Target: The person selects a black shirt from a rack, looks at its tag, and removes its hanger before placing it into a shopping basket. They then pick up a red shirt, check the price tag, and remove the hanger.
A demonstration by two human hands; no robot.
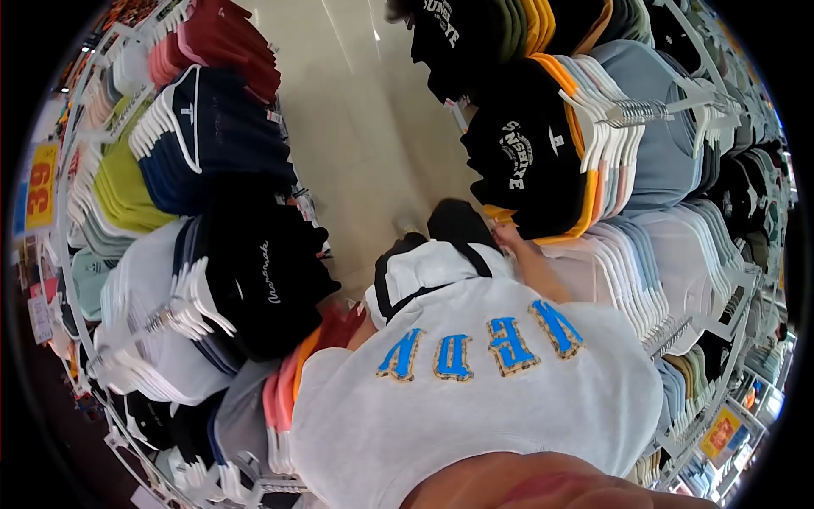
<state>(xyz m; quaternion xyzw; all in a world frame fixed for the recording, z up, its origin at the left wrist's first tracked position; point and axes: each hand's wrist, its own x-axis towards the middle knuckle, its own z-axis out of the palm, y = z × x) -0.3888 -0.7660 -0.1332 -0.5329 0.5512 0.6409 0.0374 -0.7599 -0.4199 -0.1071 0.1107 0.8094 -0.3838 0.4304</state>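
My right hand (506, 237) is at the lower hem of a yellow shirt (577, 231), with its fingers closed on the edge. That shirt hangs directly behind a black shirt with white lettering (515, 157) on the right rack. On the left, my forearm (364, 333) reaches toward dark red cloth (337, 329) beside a black shirt with white script (270, 271). My left hand is mostly hidden there, and its fingers cannot be made out.
Racks of shirts on white hangers (195, 297) line both sides of a narrow aisle. Pale tiled floor (365, 127) runs ahead between them. Metal rack arms (653, 110) stick out at right. A yellow price sign (41, 188) hangs at far left.
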